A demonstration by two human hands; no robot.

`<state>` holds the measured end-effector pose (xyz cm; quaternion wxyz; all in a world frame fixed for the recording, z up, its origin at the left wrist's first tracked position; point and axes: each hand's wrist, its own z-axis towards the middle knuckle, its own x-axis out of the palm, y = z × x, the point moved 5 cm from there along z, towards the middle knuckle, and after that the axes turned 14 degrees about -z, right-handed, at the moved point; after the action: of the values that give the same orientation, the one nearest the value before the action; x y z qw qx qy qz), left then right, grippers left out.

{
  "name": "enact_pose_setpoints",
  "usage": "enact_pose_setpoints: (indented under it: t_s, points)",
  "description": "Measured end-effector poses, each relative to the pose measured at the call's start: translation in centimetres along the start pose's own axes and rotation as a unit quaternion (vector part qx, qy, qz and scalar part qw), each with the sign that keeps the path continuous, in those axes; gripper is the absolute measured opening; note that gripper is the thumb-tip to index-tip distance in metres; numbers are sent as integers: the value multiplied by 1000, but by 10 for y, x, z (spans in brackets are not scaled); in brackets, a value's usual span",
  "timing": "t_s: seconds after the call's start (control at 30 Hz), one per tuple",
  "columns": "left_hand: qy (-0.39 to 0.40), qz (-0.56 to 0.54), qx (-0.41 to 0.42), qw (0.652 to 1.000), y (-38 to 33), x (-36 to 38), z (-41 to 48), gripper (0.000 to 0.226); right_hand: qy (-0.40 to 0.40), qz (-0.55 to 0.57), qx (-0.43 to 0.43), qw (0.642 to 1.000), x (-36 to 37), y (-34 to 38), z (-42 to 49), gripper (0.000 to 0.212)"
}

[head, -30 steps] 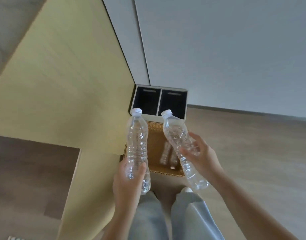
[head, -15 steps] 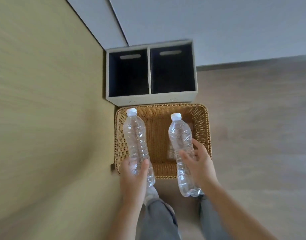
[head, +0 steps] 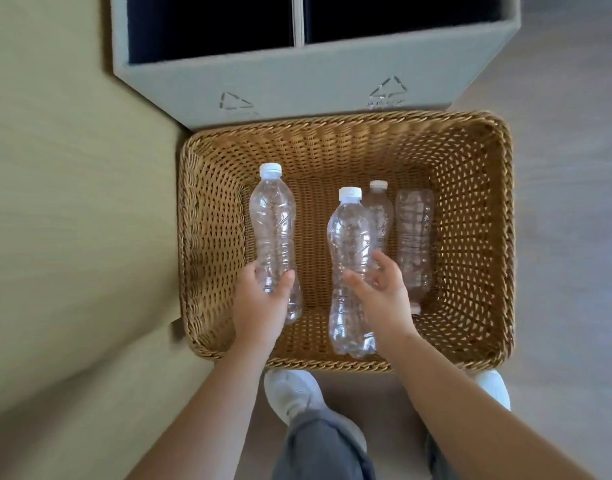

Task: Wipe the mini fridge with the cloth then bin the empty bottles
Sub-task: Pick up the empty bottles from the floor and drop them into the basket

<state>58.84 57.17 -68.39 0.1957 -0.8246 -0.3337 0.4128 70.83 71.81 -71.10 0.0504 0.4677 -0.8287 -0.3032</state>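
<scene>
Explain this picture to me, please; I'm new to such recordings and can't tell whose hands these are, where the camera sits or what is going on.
There is no machine here: a person wears a camera on the head, so you look down along both arms. The left hand grips the left bottle by its lower half, and the right hand holds the right bottle between thumb and fingers. Both are clear, capped and over a wicker basket on the floor, where two more bottles already lie. Behind the basket stands a grey bin with two dark compartments. The person's shoes show at the bottom.
</scene>
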Motion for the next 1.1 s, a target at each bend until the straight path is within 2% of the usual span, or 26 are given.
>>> enact_pose_setpoints:
  t_s: [0.23,0.5,0.67,1.1]
  points:
    - [23,36,30,999,40,20,44,60,-12,21,8,1000,35,-22,58,60]
    - [-6,31,16,999,58,43,87,57,-8,-48,12,999,59,-34,95,59]
    - [25,73,49,996,66,55,95,53,-9,-113,-7,994,66,-37,107,64]
    - [14,20,41,999,75,63,91,62,-2,-137,-23,990,64,-42,114,67]
